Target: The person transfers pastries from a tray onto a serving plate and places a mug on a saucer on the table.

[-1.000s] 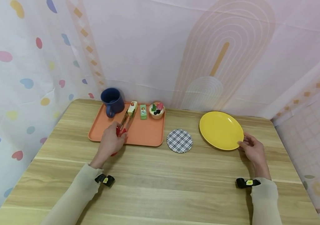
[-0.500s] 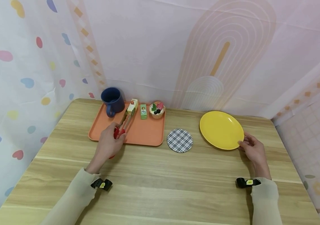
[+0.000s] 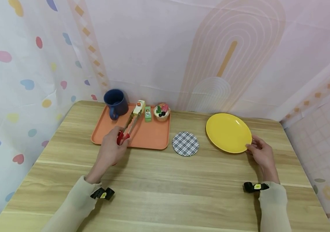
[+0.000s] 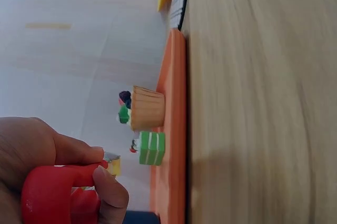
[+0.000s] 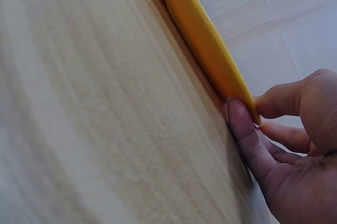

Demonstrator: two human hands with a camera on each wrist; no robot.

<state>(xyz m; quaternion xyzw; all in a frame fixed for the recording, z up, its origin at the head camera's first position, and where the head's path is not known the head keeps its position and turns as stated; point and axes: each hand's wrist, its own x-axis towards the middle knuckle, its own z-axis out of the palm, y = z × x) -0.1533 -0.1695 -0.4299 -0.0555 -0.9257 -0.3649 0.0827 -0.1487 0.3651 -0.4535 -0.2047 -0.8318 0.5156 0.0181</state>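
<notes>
My left hand (image 3: pixel 110 149) grips red-handled tongs (image 3: pixel 120 138), whose metal tips pinch a pale yellow slice of toy cake (image 3: pixel 139 107) over the back of the orange tray (image 3: pixel 150 138). From the left wrist view, the tongs' red handles (image 4: pixel 46 192) lie between thumb and fingers, and the slice looks raised off the tray. A green toy cake slice (image 3: pixel 148 114) stands close to its right, followed by a fruit-topped cupcake (image 3: pixel 161 113). My right hand (image 3: pixel 263 155) pinches the near right rim of a yellow plate (image 3: pixel 228 132), thumb on one face and fingers on the other (image 5: pixel 287 100).
A dark blue mug (image 3: pixel 116 104) occupies the tray's back left corner. Between tray and plate lies a round plaid coaster (image 3: pixel 185 144) on the wooden table (image 3: pixel 182 193). Patterned cloth (image 3: pixel 153 48) hangs right behind the table's back edge.
The tongs have carried the yellow cake slice slightly up and to the right, toward the green slice. My left wrist has shifted a little left and nearer. The right hand stays on the plate.
</notes>
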